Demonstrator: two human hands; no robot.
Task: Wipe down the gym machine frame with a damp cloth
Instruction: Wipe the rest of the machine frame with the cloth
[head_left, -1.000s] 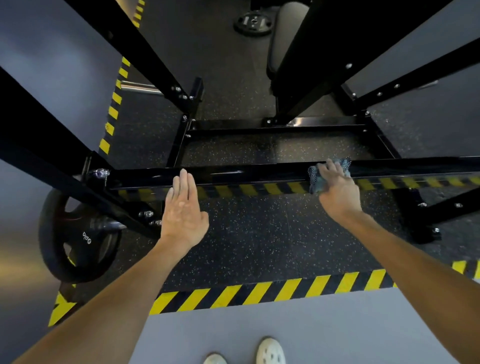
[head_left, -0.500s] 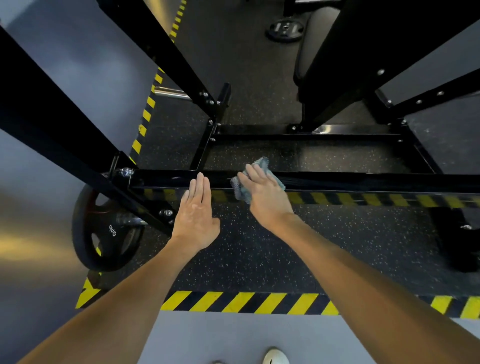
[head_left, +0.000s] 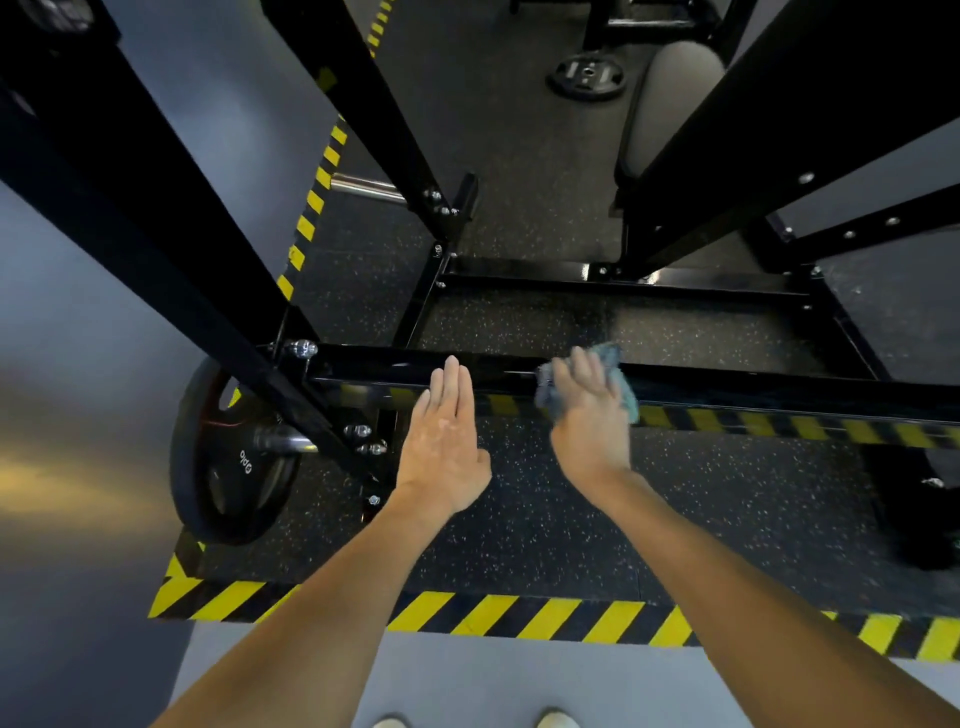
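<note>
The machine's low horizontal black bar (head_left: 753, 387) runs across the view, with yellow-black hazard tape along its front face. My right hand (head_left: 589, 421) presses a blue-grey cloth (head_left: 621, 376) flat onto the top of this bar, fingers stretched over it; the hand is motion-blurred. My left hand (head_left: 444, 441) lies flat just to the left, with straight fingertips touching the bar's front edge and nothing in it.
Thick black uprights (head_left: 171, 223) slant up on the left and right. A weight plate (head_left: 234, 457) hangs on a peg at the left end. Another plate (head_left: 587, 75) lies on the speckled rubber floor beyond. Hazard tape (head_left: 519, 618) edges the mat by my shoes.
My right hand slid the cloth leftward along the bar from its right part to close beside my left hand. The left hand stayed on the bar.
</note>
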